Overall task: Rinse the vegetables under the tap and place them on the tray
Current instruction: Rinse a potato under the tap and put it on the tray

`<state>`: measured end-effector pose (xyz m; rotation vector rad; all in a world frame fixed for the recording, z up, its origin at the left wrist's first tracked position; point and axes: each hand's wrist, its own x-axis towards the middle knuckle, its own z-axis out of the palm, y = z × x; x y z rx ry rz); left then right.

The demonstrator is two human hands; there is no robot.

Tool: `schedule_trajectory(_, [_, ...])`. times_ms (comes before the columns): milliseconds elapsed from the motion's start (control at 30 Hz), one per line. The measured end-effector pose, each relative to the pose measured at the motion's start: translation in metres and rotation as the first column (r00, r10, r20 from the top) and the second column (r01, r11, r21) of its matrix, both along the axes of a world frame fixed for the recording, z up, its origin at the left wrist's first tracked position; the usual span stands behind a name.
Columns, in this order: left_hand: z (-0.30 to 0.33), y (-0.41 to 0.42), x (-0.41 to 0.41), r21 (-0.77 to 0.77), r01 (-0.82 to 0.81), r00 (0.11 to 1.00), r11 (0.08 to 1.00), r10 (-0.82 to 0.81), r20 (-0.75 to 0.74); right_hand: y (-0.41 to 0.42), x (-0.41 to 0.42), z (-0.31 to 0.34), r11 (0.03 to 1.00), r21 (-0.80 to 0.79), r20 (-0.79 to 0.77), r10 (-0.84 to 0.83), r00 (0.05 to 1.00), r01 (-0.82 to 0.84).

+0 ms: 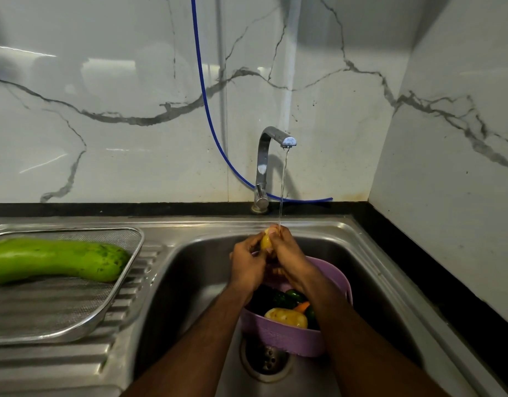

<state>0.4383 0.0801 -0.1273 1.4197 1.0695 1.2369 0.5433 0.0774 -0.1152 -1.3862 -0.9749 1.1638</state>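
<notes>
Both my hands hold a small yellow potato (266,241) over the sink, under the thin stream of water from the tap (275,144). My left hand (247,263) grips its left side and my right hand (287,252) wraps its right side. Below them a purple basket (287,339) stands in the sink bowl with another potato (287,318), green vegetables, a carrot and something dark. On the drainboard to the left, a metal mesh tray (75,313) holds a long green bottle gourd (55,260).
The steel sink bowl (189,282) has its drain (268,359) just in front of the basket. A blue hose (207,110) runs down the marble wall behind the tap. A black counter edge (419,253) borders the sink on the right.
</notes>
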Motion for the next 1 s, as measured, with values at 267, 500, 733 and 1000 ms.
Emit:
schedule_trajectory(267, [0.003,-0.008,0.003,0.073,0.033,0.999,0.997,-0.034,0.02,0.005,0.001,0.011,0.98,0.035,-0.108,-0.193,0.975,0.198])
schedule_trajectory(500, [-0.001,-0.004,-0.001,0.095,-0.001,0.999,0.995,0.006,-0.05,-0.001,0.0,0.018,0.969,-0.036,-0.253,-0.244,0.936,0.243])
schedule_trajectory(733, [0.002,-0.006,0.005,0.07,0.029,0.999,0.997,-0.03,0.011,0.007,0.0,0.018,0.911,-0.027,-0.273,-0.402,0.874,0.411])
schedule_trajectory(1000, [0.01,-0.003,-0.004,-0.098,0.103,0.979,0.99,-0.083,0.186,0.0,0.016,0.026,0.977,-0.098,-0.409,-0.211,0.888,0.187])
